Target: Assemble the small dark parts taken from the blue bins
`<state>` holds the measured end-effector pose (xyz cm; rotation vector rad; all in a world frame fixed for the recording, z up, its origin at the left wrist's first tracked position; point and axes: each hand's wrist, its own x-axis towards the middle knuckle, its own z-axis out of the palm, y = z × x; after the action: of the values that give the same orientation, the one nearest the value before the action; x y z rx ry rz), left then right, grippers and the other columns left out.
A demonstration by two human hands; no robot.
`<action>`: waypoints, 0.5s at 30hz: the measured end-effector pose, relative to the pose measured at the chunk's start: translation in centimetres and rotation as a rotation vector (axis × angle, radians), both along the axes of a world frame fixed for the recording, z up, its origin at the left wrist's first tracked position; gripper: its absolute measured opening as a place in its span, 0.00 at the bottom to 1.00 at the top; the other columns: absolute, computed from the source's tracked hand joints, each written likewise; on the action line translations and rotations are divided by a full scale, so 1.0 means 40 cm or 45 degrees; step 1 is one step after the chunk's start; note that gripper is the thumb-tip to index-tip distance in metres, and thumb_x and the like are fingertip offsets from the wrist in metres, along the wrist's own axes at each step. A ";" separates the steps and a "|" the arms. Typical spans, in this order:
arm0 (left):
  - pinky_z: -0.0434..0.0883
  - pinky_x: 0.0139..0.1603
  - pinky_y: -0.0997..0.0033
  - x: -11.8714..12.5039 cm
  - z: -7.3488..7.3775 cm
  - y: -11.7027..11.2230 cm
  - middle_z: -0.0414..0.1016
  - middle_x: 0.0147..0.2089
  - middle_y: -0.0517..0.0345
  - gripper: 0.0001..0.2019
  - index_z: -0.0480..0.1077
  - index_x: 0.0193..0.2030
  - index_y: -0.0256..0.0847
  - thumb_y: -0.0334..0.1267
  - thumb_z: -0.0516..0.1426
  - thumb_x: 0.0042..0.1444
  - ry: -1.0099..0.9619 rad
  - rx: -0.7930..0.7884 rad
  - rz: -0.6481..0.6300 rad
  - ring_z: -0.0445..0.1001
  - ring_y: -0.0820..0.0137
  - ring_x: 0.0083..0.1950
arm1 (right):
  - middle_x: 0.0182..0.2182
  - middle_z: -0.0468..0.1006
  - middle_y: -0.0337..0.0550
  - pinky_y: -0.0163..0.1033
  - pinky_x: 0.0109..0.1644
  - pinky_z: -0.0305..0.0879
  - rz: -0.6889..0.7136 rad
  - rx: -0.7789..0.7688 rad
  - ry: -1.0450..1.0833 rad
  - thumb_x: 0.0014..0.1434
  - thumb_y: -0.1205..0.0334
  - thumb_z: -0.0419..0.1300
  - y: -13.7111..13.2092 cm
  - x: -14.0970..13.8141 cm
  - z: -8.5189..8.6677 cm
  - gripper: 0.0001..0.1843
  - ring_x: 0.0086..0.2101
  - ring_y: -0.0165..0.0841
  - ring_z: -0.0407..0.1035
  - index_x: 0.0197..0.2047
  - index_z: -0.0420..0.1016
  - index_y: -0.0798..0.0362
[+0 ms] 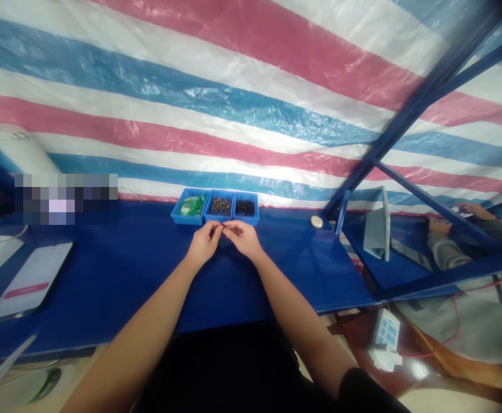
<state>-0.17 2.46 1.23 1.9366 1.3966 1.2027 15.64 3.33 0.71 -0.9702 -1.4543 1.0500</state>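
Observation:
My left hand point(206, 241) and my right hand point(241, 236) meet fingertip to fingertip just in front of three blue bins. Both are closed in a pinch, and whatever sits between the fingertips is too small to make out. Behind them, the left bin point(175, 213) holds a green plastic bag point(192, 205). Many small brass-and-dark metal parts point(220, 206) fill the middle bin point(216, 218). Small black parts point(245, 208) lie in the right bin point(250, 220).
A phone point(34, 278) lies at the left of the blue table point(134, 275). A round whitish disc point(316, 221) sits near the blue frame post point(341, 212). At a neighbouring table, another person's hands point(442, 225) are near a propped tablet point(377, 226). A striped sheet hangs behind.

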 end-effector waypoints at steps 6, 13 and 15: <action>0.68 0.34 0.73 -0.002 0.000 0.000 0.75 0.29 0.59 0.15 0.70 0.38 0.42 0.50 0.49 0.62 0.031 -0.008 0.030 0.73 0.70 0.29 | 0.36 0.81 0.44 0.40 0.42 0.73 -0.009 0.014 -0.001 0.52 0.53 0.65 -0.001 -0.008 -0.010 0.16 0.34 0.33 0.75 0.42 0.78 0.53; 0.69 0.36 0.73 0.002 0.005 -0.006 0.77 0.33 0.58 0.15 0.70 0.47 0.42 0.48 0.51 0.61 -0.043 0.027 0.006 0.74 0.70 0.32 | 0.34 0.81 0.44 0.41 0.41 0.75 0.004 -0.089 0.129 0.51 0.51 0.66 0.009 -0.008 -0.007 0.19 0.31 0.33 0.76 0.42 0.78 0.54; 0.69 0.35 0.73 0.002 0.005 -0.006 0.77 0.33 0.58 0.15 0.71 0.45 0.42 0.48 0.51 0.61 -0.029 0.028 0.016 0.74 0.70 0.31 | 0.34 0.81 0.44 0.41 0.41 0.75 0.010 -0.101 0.125 0.51 0.51 0.66 0.009 -0.007 -0.007 0.19 0.31 0.33 0.76 0.43 0.78 0.54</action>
<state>-0.08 2.24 1.44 1.9252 1.3912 1.2471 15.36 3.70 0.44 -0.9562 -1.3457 1.1524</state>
